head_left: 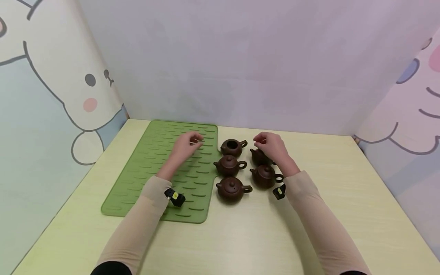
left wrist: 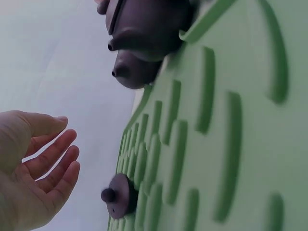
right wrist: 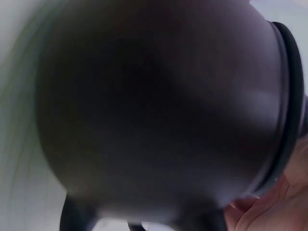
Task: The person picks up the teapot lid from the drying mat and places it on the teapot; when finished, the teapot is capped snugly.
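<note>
My left hand [head_left: 187,145] hovers over the back part of the green mat [head_left: 203,198], fingers loosely bent and nothing between them. In the left wrist view a dark brown lid [left wrist: 122,195] with a round knob lies on the mat near that hand; in the head view the hand hides it. My right hand [head_left: 271,145] is above the back right teapot [head_left: 259,157], covering much of it, with its fingers loosely curled and no object showing in them. A lidless teapot [head_left: 231,147] with a dark opening stands at the back, between the hands.
Two lidded teapots, a middle one [head_left: 229,165] and a front one [head_left: 231,190], line up along the mat's right edge. Another lidded teapot [head_left: 265,176] stands below my right hand and fills the right wrist view. A pale wall [head_left: 240,76] rises behind the table.
</note>
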`<control>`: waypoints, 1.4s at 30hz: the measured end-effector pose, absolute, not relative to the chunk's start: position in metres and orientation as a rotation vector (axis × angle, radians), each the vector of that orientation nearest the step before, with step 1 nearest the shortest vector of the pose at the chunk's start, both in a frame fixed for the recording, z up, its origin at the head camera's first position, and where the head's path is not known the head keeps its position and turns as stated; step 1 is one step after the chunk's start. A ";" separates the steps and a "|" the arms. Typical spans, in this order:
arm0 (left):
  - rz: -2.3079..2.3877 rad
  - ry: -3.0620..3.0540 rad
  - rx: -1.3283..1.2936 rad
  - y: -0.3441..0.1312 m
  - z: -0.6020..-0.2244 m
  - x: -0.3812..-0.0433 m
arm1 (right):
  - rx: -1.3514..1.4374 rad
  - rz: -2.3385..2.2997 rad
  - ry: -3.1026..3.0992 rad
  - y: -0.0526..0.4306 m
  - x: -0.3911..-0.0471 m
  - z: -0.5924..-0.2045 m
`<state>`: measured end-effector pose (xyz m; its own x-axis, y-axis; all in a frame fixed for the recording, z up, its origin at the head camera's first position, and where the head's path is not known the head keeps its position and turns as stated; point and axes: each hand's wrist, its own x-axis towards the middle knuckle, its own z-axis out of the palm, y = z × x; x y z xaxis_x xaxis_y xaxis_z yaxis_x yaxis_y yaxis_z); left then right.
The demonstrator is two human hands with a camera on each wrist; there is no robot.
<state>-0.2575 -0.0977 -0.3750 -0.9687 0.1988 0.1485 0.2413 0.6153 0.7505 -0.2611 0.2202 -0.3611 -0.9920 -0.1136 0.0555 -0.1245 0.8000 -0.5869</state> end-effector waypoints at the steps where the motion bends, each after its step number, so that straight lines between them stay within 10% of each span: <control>1: -1.301 -2.782 -0.371 -0.100 -0.376 -0.257 | 0.201 0.966 -2.964 0.219 -0.262 -0.361; 42: -1.225 -2.931 -0.089 -0.132 -0.400 -0.258 | 0.326 0.890 -3.007 0.198 -0.268 -0.373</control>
<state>-0.2583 -0.1323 -0.3995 -0.9978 0.0657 -0.0120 0.0376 0.7012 0.7119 -0.2681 0.1977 -0.3731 -0.9785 -0.2005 0.0473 -0.1940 0.8194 -0.5393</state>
